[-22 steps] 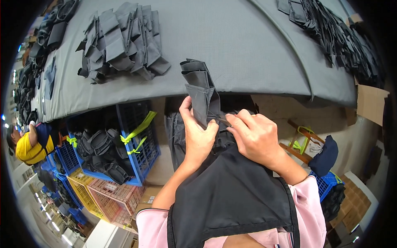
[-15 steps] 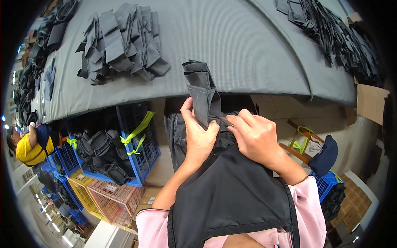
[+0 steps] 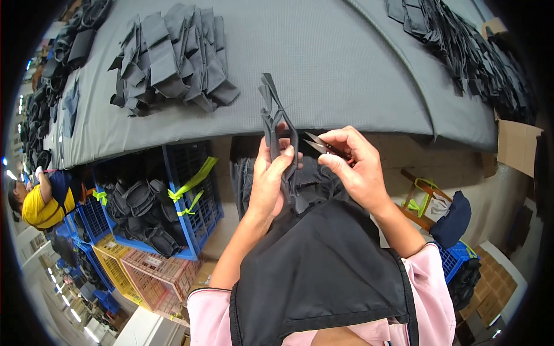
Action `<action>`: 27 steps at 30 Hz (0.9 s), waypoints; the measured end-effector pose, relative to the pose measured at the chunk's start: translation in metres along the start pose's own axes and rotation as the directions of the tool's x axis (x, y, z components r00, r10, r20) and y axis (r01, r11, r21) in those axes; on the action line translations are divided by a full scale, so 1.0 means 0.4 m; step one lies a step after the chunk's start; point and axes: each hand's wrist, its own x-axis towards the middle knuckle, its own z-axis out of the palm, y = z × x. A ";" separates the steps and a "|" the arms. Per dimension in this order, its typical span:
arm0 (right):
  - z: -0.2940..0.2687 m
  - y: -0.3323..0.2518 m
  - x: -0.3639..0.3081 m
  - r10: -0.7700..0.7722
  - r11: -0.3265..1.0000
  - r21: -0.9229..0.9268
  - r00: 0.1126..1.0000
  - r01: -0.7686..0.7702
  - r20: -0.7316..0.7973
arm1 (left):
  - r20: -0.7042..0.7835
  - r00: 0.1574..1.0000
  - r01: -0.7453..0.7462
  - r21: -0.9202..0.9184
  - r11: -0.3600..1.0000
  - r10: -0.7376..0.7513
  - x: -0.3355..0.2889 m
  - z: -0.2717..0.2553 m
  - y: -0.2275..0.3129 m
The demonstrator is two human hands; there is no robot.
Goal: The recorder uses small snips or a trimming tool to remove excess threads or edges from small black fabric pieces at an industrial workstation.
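Note:
My left hand [image 3: 271, 179] is closed round a dark grey sewn fabric piece [image 3: 277, 115], which stands up between fingers and thumb in front of the table edge. Close to its right side, my right hand [image 3: 355, 164] grips a pair of thread snips [image 3: 318, 144]. The two pointed blades are parted and aimed toward the fabric, a small gap away from it. A loose thread sticks out from the piece near its top. More dark fabric [image 3: 317, 179] lies below my hands, above the black apron on my lap.
A grey cloth-covered table [image 3: 323, 69] spans the far side, with a pile of grey fabric pieces [image 3: 167, 57] and a long heap of strips [image 3: 461, 57]. Left stand a blue crate [image 3: 196, 219] of black items and a pink crate [image 3: 156, 277]. A person in yellow [image 3: 43, 199] is far left.
The fabric piece has turned edge-on and moved slightly left in my left hand. My right hand has lifted and drawn away from it, and the snips' blades now show parted.

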 end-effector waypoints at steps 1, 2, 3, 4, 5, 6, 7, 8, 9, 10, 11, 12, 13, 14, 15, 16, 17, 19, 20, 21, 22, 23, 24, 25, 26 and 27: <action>0.010 -0.007 -0.004 -0.004 0.999 0.052 1.000 0.004 0.002 | 0.003 1.000 -0.020 -0.034 0.999 0.020 0.000 0.001 0.000; 0.023 -0.014 -0.008 -0.007 0.995 0.104 1.000 0.007 0.005 | 0.005 0.999 -0.039 -0.068 0.997 0.040 0.000 0.003 -0.001; 0.043 0.000 -0.008 0.023 0.979 0.204 1.000 -0.022 -0.003 | 0.004 0.999 -0.041 -0.068 0.997 0.042 0.002 0.003 0.001; 0.059 0.017 -0.008 0.025 0.971 0.236 1.000 -0.029 0.018 | 0.012 0.996 -0.091 -0.044 0.995 0.092 0.005 0.004 0.004; 0.070 0.017 -0.012 0.117 0.935 0.330 0.992 -0.128 0.054 | 0.021 0.990 -0.141 -0.021 0.990 0.141 0.008 0.004 0.007; 0.077 0.015 -0.023 0.205 0.881 0.416 0.974 -0.227 0.097 | 0.019 0.990 -0.142 -0.021 0.990 0.142 0.010 0.007 0.012; 0.078 0.016 -0.041 0.185 0.902 0.379 0.978 -0.207 0.094 | 0.034 0.994 -0.099 -0.063 0.993 0.101 0.007 0.006 0.020; 0.073 0.020 -0.053 0.133 0.944 0.293 0.987 -0.154 0.092 | 0.052 0.997 -0.055 -0.104 0.993 0.061 0.006 0.004 0.025; 0.070 0.029 -0.061 0.142 0.955 0.249 0.985 -0.162 0.099 | 0.072 0.996 -0.048 -0.116 0.992 0.057 0.012 -0.004 0.026; 0.067 0.035 -0.067 0.151 0.965 0.203 0.984 -0.168 0.097 | 0.071 0.996 -0.048 -0.114 0.992 0.056 0.016 -0.005 0.030; 0.065 0.033 -0.074 0.151 0.964 0.204 0.984 -0.168 0.097 | 0.098 0.994 -0.030 -0.188 0.982 0.049 0.018 -0.005 0.036; 0.063 0.029 -0.081 0.103 0.990 0.085 0.991 -0.111 0.086 | 0.126 0.991 -0.011 -0.261 0.965 0.045 0.018 -0.005 0.040; 0.058 0.029 -0.085 0.055 0.998 -0.036 0.995 -0.053 0.082 | 0.136 0.989 -0.016 -0.302 0.953 0.060 0.021 -0.004 0.040; 0.054 0.033 -0.088 0.056 0.998 -0.034 0.995 -0.053 0.083 | 0.135 0.989 -0.016 -0.301 0.953 0.059 0.024 -0.004 0.040; 0.050 0.038 -0.091 -0.017 0.994 -0.107 0.999 0.022 0.041 | 0.145 0.988 -0.005 -0.343 0.939 0.059 0.028 -0.004 0.040; 0.050 0.040 -0.094 -0.095 0.978 -0.184 0.995 0.094 0.006 | 0.155 0.986 0.004 -0.385 0.923 0.060 0.028 -0.006 0.040; 0.050 0.025 -0.095 -0.088 0.970 -0.231 0.996 0.080 -0.023 | 0.154 0.986 0.002 -0.385 0.923 0.062 0.027 -0.007 0.040; 0.045 0.024 -0.095 -0.146 0.950 -0.276 0.989 0.142 0.009 | 0.153 0.987 0.009 -0.401 0.916 0.057 0.025 -0.007 0.039; 0.044 0.025 -0.095 -0.200 0.925 -0.320 0.979 0.203 0.042 | 0.151 0.987 0.008 -0.400 0.916 0.058 0.023 -0.006 0.038; 0.047 0.026 -0.092 -0.218 0.914 -0.340 0.975 0.223 0.053 | 0.147 0.987 -0.006 -0.393 0.919 0.069 0.021 -0.004 0.038; 0.048 0.025 -0.089 -0.219 0.913 -0.340 0.974 0.224 0.054 | 0.142 0.986 -0.020 -0.387 0.922 0.081 0.020 -0.002 0.037; 0.048 0.022 -0.085 -0.233 0.900 -0.360 0.970 0.244 0.076 | 0.142 0.986 -0.021 -0.386 0.922 0.082 0.019 -0.001 0.036; 0.048 0.021 -0.082 -0.246 0.886 -0.381 0.964 0.265 0.098 | 0.141 0.987 -0.022 -0.382 0.924 0.082 0.017 0.000 0.035; 0.049 0.021 -0.081 -0.247 0.886 -0.380 0.964 0.266 0.099 | 0.139 0.987 -0.024 -0.378 0.925 0.082 0.015 0.001 0.035; 0.050 0.021 -0.079 -0.294 0.857 -0.407 0.949 0.314 0.114 | 0.138 0.987 -0.025 -0.378 0.925 0.083 0.014 0.001 0.035; 0.051 0.020 -0.078 -0.339 0.825 -0.434 0.932 0.361 0.129 | 0.128 0.988 -0.028 -0.377 0.926 0.082 0.014 0.000 0.034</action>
